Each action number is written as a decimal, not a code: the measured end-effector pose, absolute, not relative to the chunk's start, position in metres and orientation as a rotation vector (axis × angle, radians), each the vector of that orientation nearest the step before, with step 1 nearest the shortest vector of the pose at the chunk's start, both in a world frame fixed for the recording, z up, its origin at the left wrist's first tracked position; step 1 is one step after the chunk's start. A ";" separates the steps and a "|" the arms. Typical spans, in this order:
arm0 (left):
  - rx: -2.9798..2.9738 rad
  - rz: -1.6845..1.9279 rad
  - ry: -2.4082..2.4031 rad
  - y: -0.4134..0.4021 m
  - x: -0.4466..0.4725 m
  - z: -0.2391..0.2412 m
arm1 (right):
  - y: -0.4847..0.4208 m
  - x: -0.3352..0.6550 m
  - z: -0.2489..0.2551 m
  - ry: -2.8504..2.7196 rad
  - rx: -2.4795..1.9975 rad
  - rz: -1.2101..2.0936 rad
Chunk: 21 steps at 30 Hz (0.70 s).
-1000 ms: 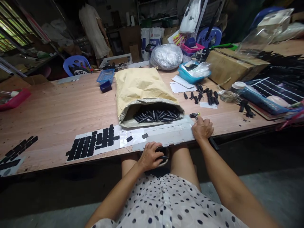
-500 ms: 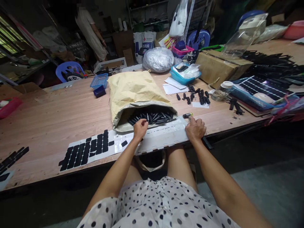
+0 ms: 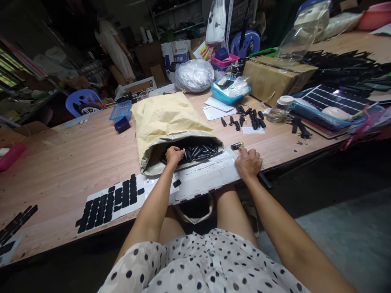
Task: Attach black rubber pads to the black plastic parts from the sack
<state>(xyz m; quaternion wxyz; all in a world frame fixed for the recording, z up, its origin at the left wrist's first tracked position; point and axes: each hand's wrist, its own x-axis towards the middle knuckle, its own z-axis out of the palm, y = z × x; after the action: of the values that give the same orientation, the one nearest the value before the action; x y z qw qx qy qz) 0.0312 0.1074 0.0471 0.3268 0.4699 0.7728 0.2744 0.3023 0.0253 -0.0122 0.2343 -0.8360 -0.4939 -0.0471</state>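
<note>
My left hand (image 3: 175,155) is at the mouth of a yellowish paper sack (image 3: 171,116), over a heap of black elongated parts (image 3: 201,151). Its fingers are pinched together; what they hold is too small to make out. My right hand (image 3: 249,163) is wrapped round a small hammer, whose dark head (image 3: 237,145) has a yellow-green end. The hammer's black handle (image 3: 264,180) sticks out below that hand. Between the hands, along the table's front edge, lies a long white carton piece (image 3: 198,183) with clear film on it.
Black adhesive pads (image 3: 99,209) on a white sheet lie left of the carton piece. Loose black parts (image 3: 253,118) are scattered on the right, near a blue basket (image 3: 230,95) and a cardboard box (image 3: 277,79). A person (image 3: 114,49) stands across the table.
My left hand has moved away from me and slightly left, onto the black parts in the sack's mouth. My right hand keeps its hold on the hammer. The whole view has shifted a little.
</note>
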 end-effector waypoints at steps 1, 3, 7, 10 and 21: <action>1.210 0.737 2.016 0.105 0.030 0.048 | 0.025 0.302 -0.012 -1.354 -2.296 -0.126; 1.209 0.745 2.015 0.101 0.030 0.050 | 0.025 0.302 -0.010 -1.348 -2.301 -0.121; 1.271 0.685 2.042 0.103 0.036 0.053 | 0.025 0.301 -0.009 -1.350 -2.309 -0.115; 1.285 0.661 2.052 0.109 0.041 0.054 | 0.026 0.301 -0.010 -1.351 -2.306 -0.123; 1.089 0.810 1.919 0.091 0.027 0.048 | 0.029 0.304 -0.017 -1.356 -2.301 -0.137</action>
<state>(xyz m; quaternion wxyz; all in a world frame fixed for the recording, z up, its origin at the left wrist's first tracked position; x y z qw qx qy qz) 0.0272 0.0912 0.0481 0.3853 0.4276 0.7534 0.3179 0.3041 0.0286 -0.0169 0.2315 -0.8371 -0.4931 -0.0498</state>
